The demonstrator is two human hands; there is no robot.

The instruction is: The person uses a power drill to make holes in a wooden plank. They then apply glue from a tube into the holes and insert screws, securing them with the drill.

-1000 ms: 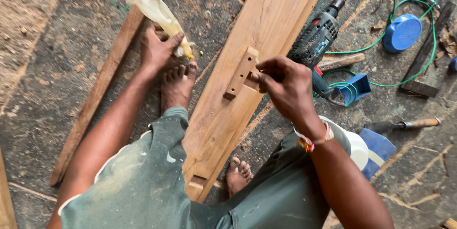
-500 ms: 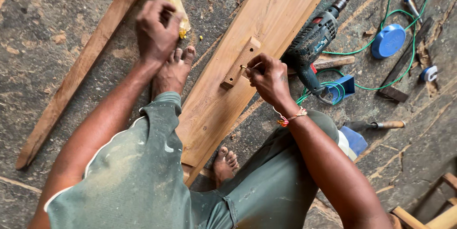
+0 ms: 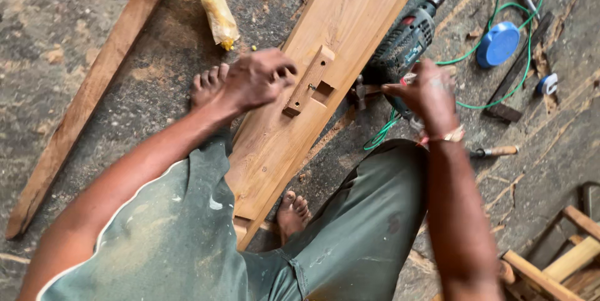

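1. My left hand (image 3: 256,82) is on the wide board (image 3: 325,45). My fingers are curled and pinching something very small right by the little wood block (image 3: 309,82). It is too small for me to tell what it is. It may be a screw.
2. The little wood block lies flat on the wide board, near the middle of it. It has a notch cut in 1 side. There is a tiny dark dot on it that looks like a screw head.
3. My right hand (image 3: 428,95) is off the board, over the drill (image 3: 406,38). The picture is blurry there. My fingers look loose, but I cannot tell if they hold anything.
4. The drill lies on the floor just beside the right edge of the board. Its green cord (image 3: 500,20) loops past a blue round lid (image 3: 498,43).
5. To do this well, I think I should keep the block flat and lined up with the board, and press down so it cannot slide.
6. I should keep my fingertips away from the spot where the drill tip would go.
7. I should get a firm grip on the drill before I lift it, and watch that the cord does not catch.
8. My bare foot (image 3: 209,82) is touching the board's left edge, so I should keep the drill well away from my toes.
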